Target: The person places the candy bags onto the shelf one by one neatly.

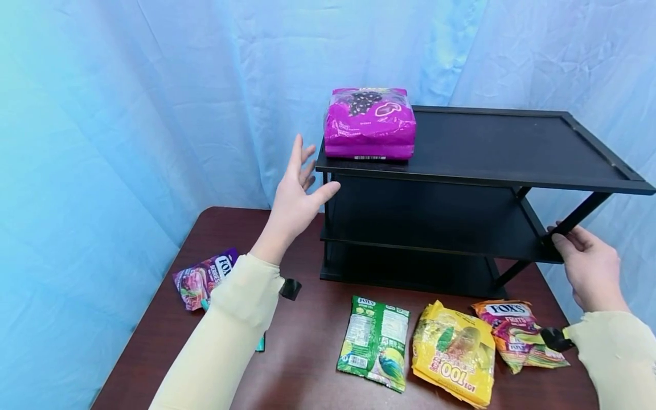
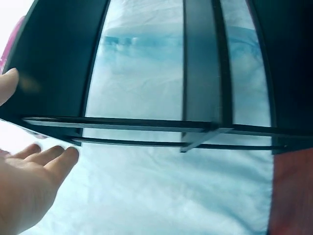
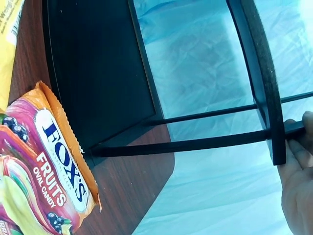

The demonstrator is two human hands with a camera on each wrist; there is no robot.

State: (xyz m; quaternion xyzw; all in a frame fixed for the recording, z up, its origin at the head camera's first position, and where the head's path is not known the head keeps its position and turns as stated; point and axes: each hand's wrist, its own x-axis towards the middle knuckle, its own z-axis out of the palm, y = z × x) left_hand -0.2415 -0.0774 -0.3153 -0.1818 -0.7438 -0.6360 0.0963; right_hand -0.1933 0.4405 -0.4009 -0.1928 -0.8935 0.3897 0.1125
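Gripping slim black post (image 1: pixel 581 213) of black three-tier shelf rack (image 1: pixel 512 148) with right hand (image 1: pixel 589 262), at right end near middle shelf. Holding left hand (image 1: pixel 297 191) raised, fingers stretched apart, close by rack's left end (contact hard to tell). At left on top shelf: glossy magenta plastic bag (image 1: pixel 369 131). Below, on dark reddish-brown desk (image 1: pixel 307 359), before rack, left to right: green plastic packet (image 1: pixel 374 344), yellow plastic bag (image 1: pixel 453 353), orange-and-pink candy packet (image 1: pixel 515 333).

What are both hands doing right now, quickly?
Left hand: open, holding nothing, near the purple bag.
Right hand: closed, holding a post at the right end of the shelf.
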